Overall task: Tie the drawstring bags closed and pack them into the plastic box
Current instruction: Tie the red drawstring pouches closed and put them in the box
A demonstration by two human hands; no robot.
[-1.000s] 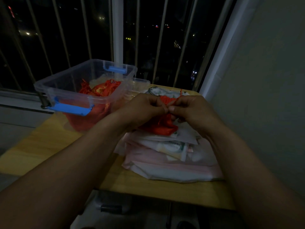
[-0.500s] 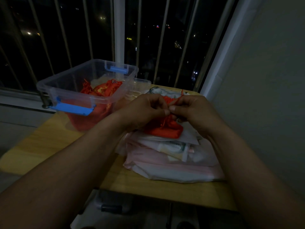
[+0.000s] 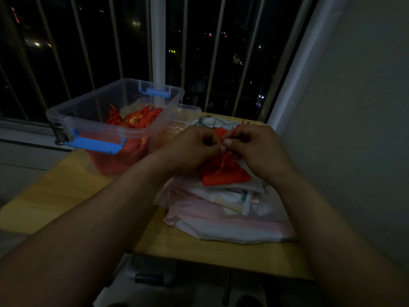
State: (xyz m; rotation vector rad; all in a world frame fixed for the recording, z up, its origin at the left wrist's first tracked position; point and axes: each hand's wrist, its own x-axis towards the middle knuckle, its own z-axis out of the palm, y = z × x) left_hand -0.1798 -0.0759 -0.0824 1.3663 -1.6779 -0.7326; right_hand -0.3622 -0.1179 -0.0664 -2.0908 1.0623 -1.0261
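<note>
A small red drawstring bag [image 3: 223, 172] hangs between my two hands above a pile of flat packets. My left hand [image 3: 192, 147] and my right hand [image 3: 252, 145] meet thumb to thumb at the bag's gathered neck, each pinching its red string. A loose string end sticks up behind my right hand. The clear plastic box [image 3: 88, 111] with blue latches stands to the left on the table. Several red bags [image 3: 137, 117] lie inside it.
A stack of white and pink flat plastic packets [image 3: 225, 216] covers the right half of the small wooden table [image 3: 55, 191]. A barred window runs behind the table, and a wall stands close on the right. The table's near edge lies below my forearms.
The bag's body has dropped lower and flatter under my hands as the neck is drawn in. My hands stay together at the string.
</note>
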